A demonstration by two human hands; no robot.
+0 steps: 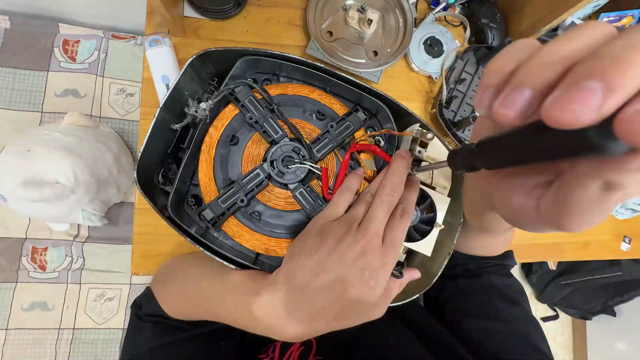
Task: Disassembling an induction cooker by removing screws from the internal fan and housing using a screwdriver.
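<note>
Head view: left hand [347, 247] flat, open, pressing opened cooker base [155, 167]; right hand [553, 127] closed on screwdriver [533, 148]; copper coil [220, 150] looks fragile; brace by the rigid rim.

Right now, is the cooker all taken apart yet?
Partly. The cover is already off, so the orange coil shows inside the black housing, and a round metal plate lies on the table. In hand: the left hand steadies the coil while the right hand works a screwdriver by the red wires. The coil and fan remain mounted.
</note>
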